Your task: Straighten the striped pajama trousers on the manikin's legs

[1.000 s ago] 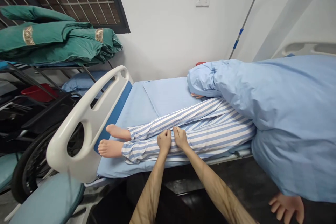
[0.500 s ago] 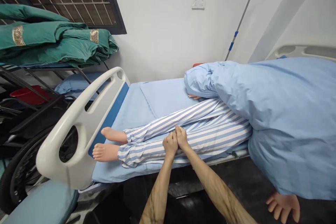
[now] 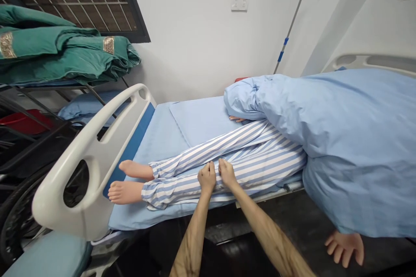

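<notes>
My left hand (image 3: pixel 207 177) is closed in a fist, thumb on top, over the nearer leg of a manikin. Close beside it, a small gap apart, my right hand (image 3: pixel 226 172) is curled into a fist as well. No cloth looks bunched or pulled at either fist; whether they touch the leg I cannot tell. Under them are blue-and-white striped trousers (image 3: pixel 273 156), worn by the manikin lying on the bed. Its bare feet (image 3: pixel 126 192) point left. A light blue quilt (image 3: pixel 351 138) covers its upper body, and a manikin hand (image 3: pixel 346 249) hangs out below the quilt's near edge.
The bed's white footboard (image 3: pixel 69 160) rises at the left, beside a wheelchair wheel (image 3: pixel 19 220). Green folded covers (image 3: pixel 65 58) lie on a rack behind it. An IV pole (image 3: pixel 294 19) stands against the wall. Pale blue sheet (image 3: pixel 162 134) lies beyond the legs.
My two fists, touching before, have come slightly apart and remain over the nearer leg. The view has shifted a little to the right.
</notes>
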